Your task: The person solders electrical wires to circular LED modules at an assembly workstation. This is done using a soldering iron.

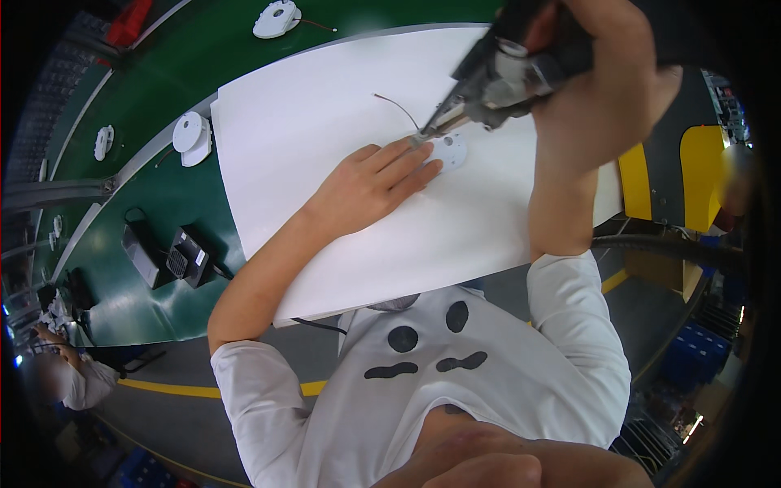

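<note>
On the white sheet, a small white round part [450,152] lies with a thin wire reaching up and left from it. My left hand [362,187] rests over its left side, fingers closed down on it and partly hiding it. From the upper right, my right hand [610,93] grips a dark power screwdriver [506,73] with a metal nose. Its slanted tip reaches down to the part, close beside my left fingertips. The tool is a little blurred, and the fingers round its handle are partly out of clear view.
A white sheet [285,146] covers the bench before me. White round parts [192,138] and another wired part [277,19] sit on the green surface to the left and far side. Black box-shaped devices [189,256] stand at left. A person [77,374] is at far left.
</note>
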A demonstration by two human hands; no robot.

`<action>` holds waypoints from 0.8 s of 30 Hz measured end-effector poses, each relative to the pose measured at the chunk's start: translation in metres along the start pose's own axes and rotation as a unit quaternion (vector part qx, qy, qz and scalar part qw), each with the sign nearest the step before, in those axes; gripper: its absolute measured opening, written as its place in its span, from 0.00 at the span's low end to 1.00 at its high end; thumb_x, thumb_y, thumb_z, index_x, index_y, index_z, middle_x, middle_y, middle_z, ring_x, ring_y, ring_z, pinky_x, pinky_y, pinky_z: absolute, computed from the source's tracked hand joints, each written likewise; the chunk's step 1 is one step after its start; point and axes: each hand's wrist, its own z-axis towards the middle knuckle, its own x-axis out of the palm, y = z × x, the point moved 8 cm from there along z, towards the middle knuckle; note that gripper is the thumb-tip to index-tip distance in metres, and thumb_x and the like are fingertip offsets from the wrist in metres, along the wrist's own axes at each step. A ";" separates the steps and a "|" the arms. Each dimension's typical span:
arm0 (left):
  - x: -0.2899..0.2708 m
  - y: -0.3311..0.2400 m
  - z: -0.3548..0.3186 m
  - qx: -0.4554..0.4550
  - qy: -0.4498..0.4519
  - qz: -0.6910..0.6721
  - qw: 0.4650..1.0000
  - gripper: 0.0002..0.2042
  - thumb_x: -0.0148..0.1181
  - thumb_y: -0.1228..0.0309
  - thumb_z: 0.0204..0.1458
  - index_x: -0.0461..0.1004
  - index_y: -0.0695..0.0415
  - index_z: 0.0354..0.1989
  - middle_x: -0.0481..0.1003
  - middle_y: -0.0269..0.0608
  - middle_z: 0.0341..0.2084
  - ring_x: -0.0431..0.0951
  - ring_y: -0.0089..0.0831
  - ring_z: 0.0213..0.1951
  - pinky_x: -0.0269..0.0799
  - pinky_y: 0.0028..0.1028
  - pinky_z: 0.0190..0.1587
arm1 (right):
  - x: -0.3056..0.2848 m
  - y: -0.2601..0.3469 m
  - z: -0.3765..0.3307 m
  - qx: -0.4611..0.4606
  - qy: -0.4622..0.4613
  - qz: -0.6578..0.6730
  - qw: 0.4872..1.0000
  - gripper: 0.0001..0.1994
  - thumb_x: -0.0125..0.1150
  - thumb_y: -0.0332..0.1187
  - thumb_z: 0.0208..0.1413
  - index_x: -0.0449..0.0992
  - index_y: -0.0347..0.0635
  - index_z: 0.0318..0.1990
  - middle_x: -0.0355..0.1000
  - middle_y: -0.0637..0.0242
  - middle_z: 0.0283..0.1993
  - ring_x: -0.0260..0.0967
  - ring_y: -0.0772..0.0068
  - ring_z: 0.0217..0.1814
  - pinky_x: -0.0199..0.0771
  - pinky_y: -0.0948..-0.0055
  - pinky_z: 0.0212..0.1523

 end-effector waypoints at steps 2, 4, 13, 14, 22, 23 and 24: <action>0.000 0.001 0.000 -0.003 -0.008 -0.014 1.000 0.20 0.70 0.68 0.51 0.80 0.53 0.54 0.77 0.40 0.57 0.79 0.36 0.57 0.80 0.32 0.46 | 0.006 0.004 0.008 -0.102 0.077 0.024 0.991 0.08 0.58 0.30 0.61 0.74 0.32 0.35 0.69 0.66 0.19 0.64 0.78 0.14 0.64 0.79 0.17; 0.000 0.006 0.001 -0.005 -0.015 -0.028 0.999 0.19 0.71 0.68 0.51 0.81 0.52 0.54 0.76 0.40 0.57 0.79 0.36 0.57 0.80 0.32 0.45 | -0.021 -0.008 0.023 -0.149 0.008 -0.025 0.989 0.09 0.55 0.30 0.63 0.75 0.32 0.37 0.71 0.61 0.23 0.68 0.73 0.18 0.68 0.77 0.21; 0.008 0.150 0.053 -0.228 -0.145 0.144 0.952 0.22 0.67 0.72 0.54 0.76 0.60 0.59 0.71 0.52 0.64 0.68 0.48 0.67 0.70 0.43 0.61 | -0.124 -0.009 0.038 -0.325 -0.211 -0.191 0.902 0.11 0.54 0.28 0.65 0.81 0.31 0.43 0.81 0.47 0.35 0.82 0.59 0.34 0.84 0.71 0.33; 0.005 0.171 0.047 -0.238 -0.150 0.159 0.946 0.23 0.67 0.71 0.54 0.75 0.60 0.60 0.71 0.53 0.63 0.69 0.49 0.66 0.70 0.43 0.60 | -0.130 -0.008 0.039 -0.334 -0.205 -0.186 0.901 0.09 0.56 0.27 0.63 0.82 0.32 0.42 0.81 0.49 0.34 0.82 0.61 0.33 0.84 0.71 0.32; -0.023 0.263 0.019 -0.283 -0.074 0.235 0.927 0.13 0.65 0.69 0.57 0.83 0.61 0.48 0.81 0.47 0.44 0.81 0.43 0.45 0.78 0.39 0.47 | -0.068 0.017 0.021 -0.136 -0.155 0.010 0.978 0.12 0.51 0.31 0.66 0.74 0.28 0.39 0.70 0.64 0.22 0.63 0.78 0.19 0.61 0.83 0.22; -0.038 0.254 0.024 -0.261 -0.140 0.222 0.929 0.11 0.65 0.69 0.58 0.84 0.61 0.45 0.83 0.45 0.39 0.83 0.40 0.40 0.79 0.36 0.44 | -0.071 0.018 0.022 -0.135 -0.159 0.008 0.978 0.12 0.51 0.31 0.66 0.74 0.28 0.39 0.70 0.64 0.22 0.63 0.78 0.19 0.61 0.83 0.22; -0.042 0.238 0.032 -0.255 -0.137 0.217 0.932 0.11 0.65 0.69 0.58 0.84 0.61 0.45 0.83 0.45 0.39 0.83 0.40 0.40 0.79 0.36 0.44 | -0.070 0.020 0.024 -0.152 -0.126 -0.004 0.980 0.11 0.51 0.31 0.66 0.74 0.28 0.40 0.70 0.65 0.22 0.63 0.79 0.19 0.62 0.83 0.23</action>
